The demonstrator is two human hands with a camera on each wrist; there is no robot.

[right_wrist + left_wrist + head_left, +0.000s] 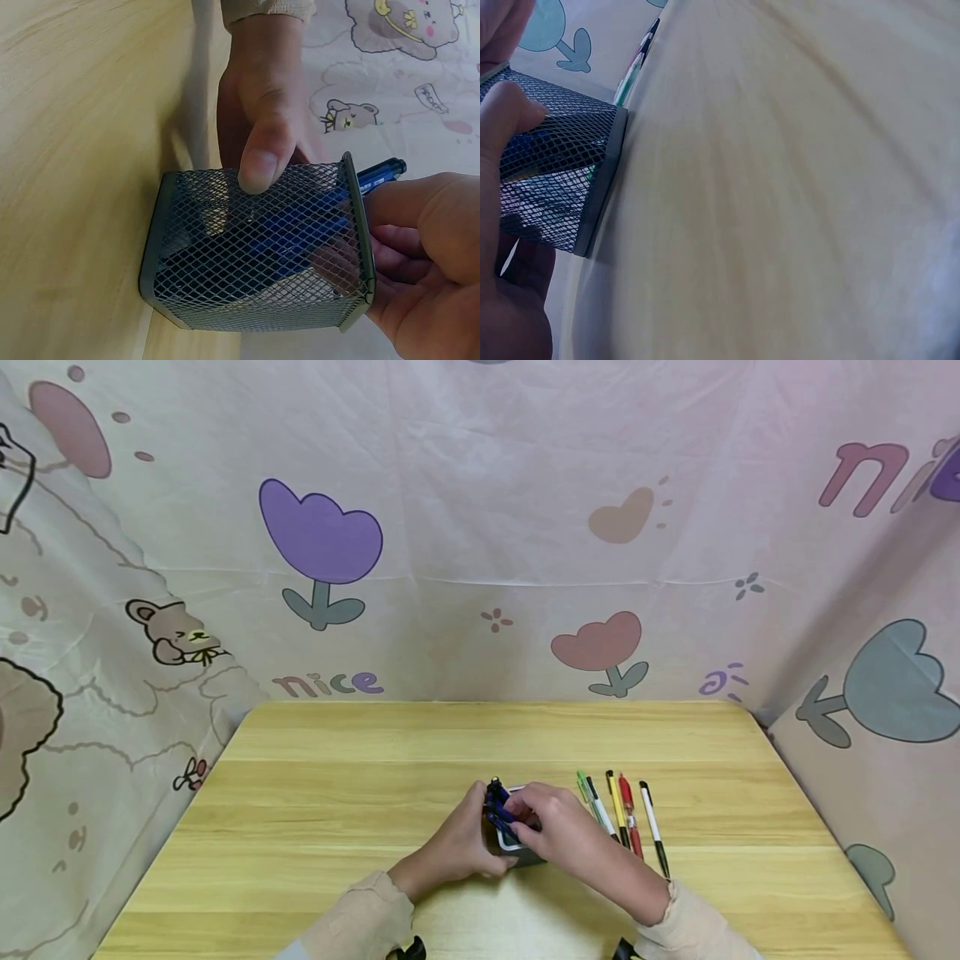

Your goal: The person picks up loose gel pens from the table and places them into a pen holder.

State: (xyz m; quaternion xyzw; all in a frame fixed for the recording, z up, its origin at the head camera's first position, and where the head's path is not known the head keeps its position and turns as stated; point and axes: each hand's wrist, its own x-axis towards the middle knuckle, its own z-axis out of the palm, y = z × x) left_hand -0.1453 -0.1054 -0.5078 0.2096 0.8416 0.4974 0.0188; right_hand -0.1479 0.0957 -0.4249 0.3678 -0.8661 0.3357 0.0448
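My left hand (pixel 471 837) grips a dark metal mesh pen holder (pixel 528 857) round its side, the thumb lying on the mesh in the right wrist view. Several blue pens (pixel 495 800) lean in the holder toward the left hand, their dark ends above the rim. At the opening my right hand (pixel 561 823) has its thumb and index finger curled round a blue pen (pixel 381 175), with the other fingers reaching in past the rim. Through the mesh, the blue barrels show inside the holder; the right fingertips are partly hidden.
On the wooden table (pixel 360 793), right of the holder, lie a green pen (pixel 583 787), a white pen (pixel 600 808), a yellow pen (pixel 617 806), a red pen (pixel 630 814) and a white-and-black pen (pixel 654 827). A printed cloth (pixel 450 510) hangs behind and at both sides.
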